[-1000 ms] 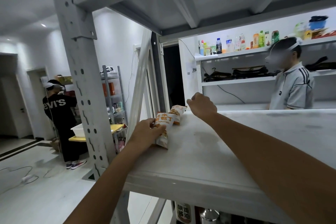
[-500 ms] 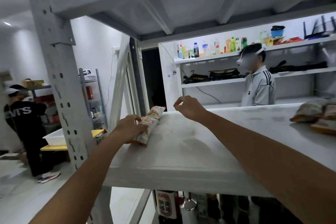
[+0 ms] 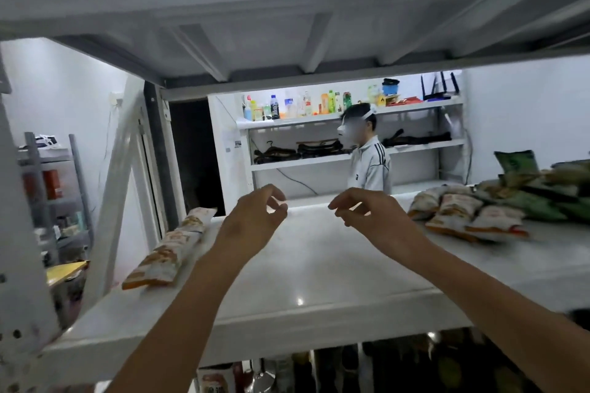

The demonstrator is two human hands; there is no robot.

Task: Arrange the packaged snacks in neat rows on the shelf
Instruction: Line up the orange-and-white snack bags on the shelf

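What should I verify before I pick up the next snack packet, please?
1. The left hand holds nothing: ok.
2. The right hand holds nothing: ok.
3. The row of packets runs straight along the left edge: ok.
4. The shelf is bare beside that row: ok.
5. The pile of packets on the right is sorted: not ok, heaped.
6. Count of packets in the row: cannot tell.
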